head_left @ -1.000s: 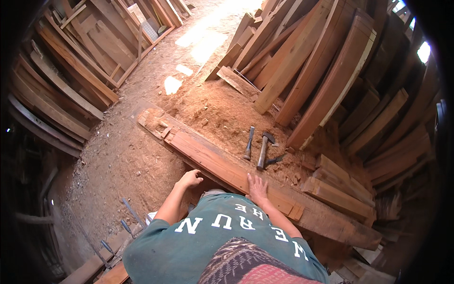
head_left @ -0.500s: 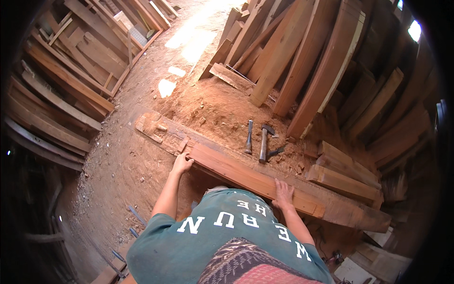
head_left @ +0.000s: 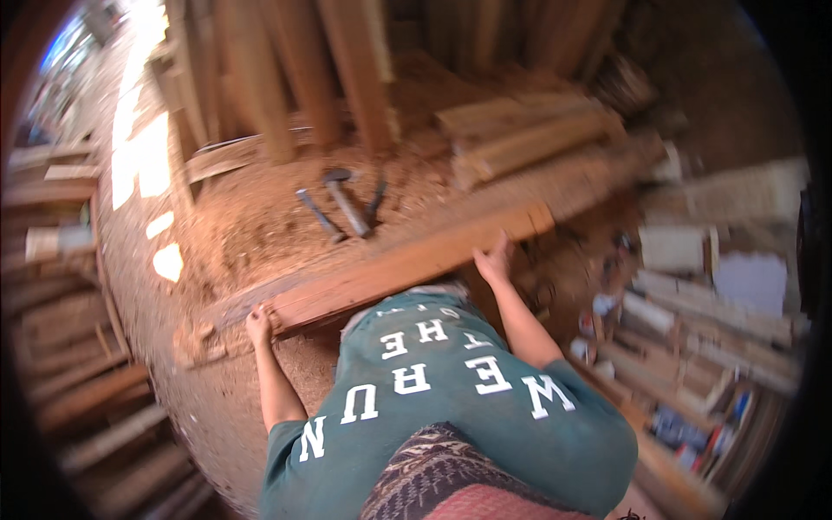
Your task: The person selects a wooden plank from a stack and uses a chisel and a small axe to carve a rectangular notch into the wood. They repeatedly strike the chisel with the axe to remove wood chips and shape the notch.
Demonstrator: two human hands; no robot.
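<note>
A long reddish board [head_left: 390, 269] lies along a rough, worn timber beam [head_left: 598, 173] across the middle. My left hand [head_left: 260, 321] has its fingers curled over the board near its left end. My right hand [head_left: 492, 263] grips the near edge of the board farther right, slightly blurred. Behind the beam, on sawdust, lie a hammer [head_left: 352, 201], a chisel [head_left: 319, 214] and a dark tool [head_left: 376, 201] too blurred to make out.
Upright planks [head_left: 286, 74] lean behind the sawdust, with short stacked timbers [head_left: 533, 143] at their right. More wood [head_left: 78, 347] lines the left side beyond the sunlit dirt path [head_left: 147, 260]. Scrap boards and clutter [head_left: 693, 364] fill the lower right.
My view has swung right, tilting the beam the other way. My left hand moved from below the board onto its left part, and my right hand slid rightward along it.
</note>
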